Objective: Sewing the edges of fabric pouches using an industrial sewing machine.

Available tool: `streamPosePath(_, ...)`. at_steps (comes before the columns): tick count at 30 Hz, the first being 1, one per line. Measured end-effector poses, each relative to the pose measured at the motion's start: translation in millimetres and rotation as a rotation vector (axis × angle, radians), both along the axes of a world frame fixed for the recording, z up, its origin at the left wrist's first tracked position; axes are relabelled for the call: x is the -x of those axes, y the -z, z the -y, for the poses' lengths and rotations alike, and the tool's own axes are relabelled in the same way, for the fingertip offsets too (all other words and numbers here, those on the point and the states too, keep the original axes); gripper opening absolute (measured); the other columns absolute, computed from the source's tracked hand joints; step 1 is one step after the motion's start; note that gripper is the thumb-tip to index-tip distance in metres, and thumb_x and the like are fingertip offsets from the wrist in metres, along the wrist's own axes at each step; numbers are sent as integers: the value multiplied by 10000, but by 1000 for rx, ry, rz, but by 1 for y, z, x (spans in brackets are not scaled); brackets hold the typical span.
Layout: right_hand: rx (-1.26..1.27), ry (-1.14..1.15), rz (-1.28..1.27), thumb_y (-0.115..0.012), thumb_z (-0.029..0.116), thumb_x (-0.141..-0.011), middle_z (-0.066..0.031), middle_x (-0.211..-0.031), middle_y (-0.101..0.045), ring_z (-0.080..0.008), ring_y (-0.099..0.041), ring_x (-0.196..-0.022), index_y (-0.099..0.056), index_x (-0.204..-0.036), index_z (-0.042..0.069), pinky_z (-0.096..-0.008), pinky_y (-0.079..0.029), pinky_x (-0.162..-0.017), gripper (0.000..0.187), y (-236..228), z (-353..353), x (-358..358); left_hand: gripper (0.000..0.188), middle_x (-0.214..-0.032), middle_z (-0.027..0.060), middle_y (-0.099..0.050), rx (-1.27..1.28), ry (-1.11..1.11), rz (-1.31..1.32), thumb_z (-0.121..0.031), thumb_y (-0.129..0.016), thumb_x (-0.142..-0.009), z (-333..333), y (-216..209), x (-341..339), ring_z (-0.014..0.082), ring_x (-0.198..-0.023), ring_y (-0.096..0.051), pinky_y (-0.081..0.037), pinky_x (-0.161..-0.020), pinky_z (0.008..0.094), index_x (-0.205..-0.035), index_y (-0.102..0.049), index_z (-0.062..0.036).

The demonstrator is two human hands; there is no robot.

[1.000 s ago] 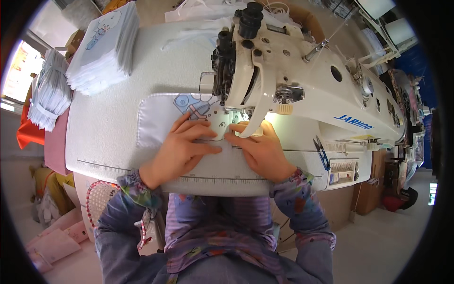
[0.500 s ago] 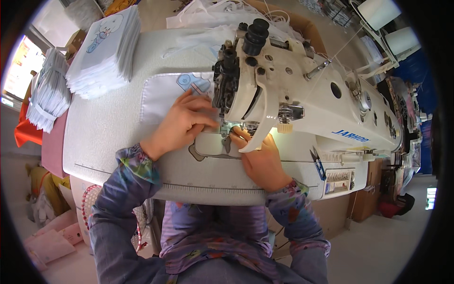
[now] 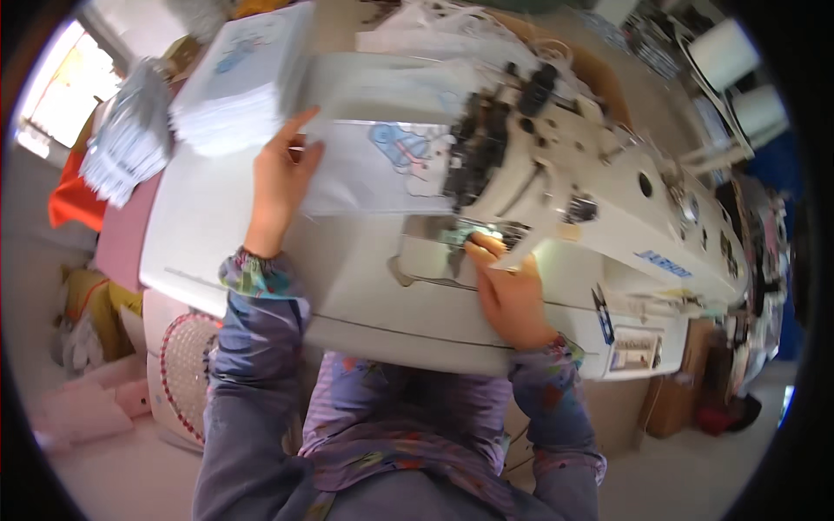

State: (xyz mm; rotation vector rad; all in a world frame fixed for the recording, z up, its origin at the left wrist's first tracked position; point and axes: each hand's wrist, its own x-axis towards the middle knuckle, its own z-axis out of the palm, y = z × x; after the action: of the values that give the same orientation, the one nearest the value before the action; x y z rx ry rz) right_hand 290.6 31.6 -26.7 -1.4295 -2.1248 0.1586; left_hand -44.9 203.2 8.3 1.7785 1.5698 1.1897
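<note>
A white cloth panel [image 3: 356,178] with a blue cartoon print lies flat on the sewing table [image 3: 365,295], its right end beside the dark needle-bar parts of a white sewing machine [image 3: 599,187]. My left hand [image 3: 280,182] is at the panel's left edge, thumb and forefinger spread. Whether the thumb touches the cloth is blurred. My right hand [image 3: 511,300] is by the lit needle area, its fingertips drawn together next to the presser foot. Anything between those fingertips is too small to make out.
A tall stack of printed white panels [image 3: 234,82] stands at the back left, beside a tied bundle of white cloth [image 3: 130,130]. White straps and fabric [image 3: 443,35] are heaped behind the machine. Thread snips [image 3: 602,314] and a small parts tray [image 3: 636,350] are at right.
My left hand has gone from beside the needle to the panel's left edge, its fingers opening. My right hand stays by the needle. The whole view has shifted and blurred.
</note>
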Motion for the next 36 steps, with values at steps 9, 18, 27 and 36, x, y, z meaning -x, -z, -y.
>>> streamPosePath(9,-27,-29,-49,-613,-28,-1001,-216,-1316,-726,-417,-713,-1162,-716,-1281,-12,-442,-550,-1016,298,-16,6,1,245,-1133,38,-755,-38,-387,533,55,-620,-1011,170,23,156,113,-981,-663,-506,-871,242,-1167,-788,-32)
streamPosePath(18,-101,485,94,-717,101,-984,-211,-1255,-711,-436,-668,-1142,-729,-1226,14,-501,-501,-1041,257,-23,36,-50,239,-1170,37,-750,-75,-449,604,-3,-653,-1014,193,32,213,137,-1082,-672,-511,-982,275,-1209,-788,-28)
streamPosePath(27,-108,824,139,-644,54,-1040,-189,-1061,-669,-439,-637,-971,-700,-1104,-12,-497,-510,-854,107,8,114,-131,216,-1112,45,-743,-29,-440,765,-48,-644,-1008,222,20,234,132,-974,-686,-538,-886,254,-1173,-781,-33)
streamPosePath(36,-148,708,-158,-680,64,-1031,-161,-1093,-692,-357,-679,-990,-700,-1180,-21,-413,-532,-902,173,-28,96,-91,210,-1177,86,-753,8,-408,724,-97,-662,-1036,241,31,251,190,-1036,-719,-584,-927,306,-1207,-774,-51)
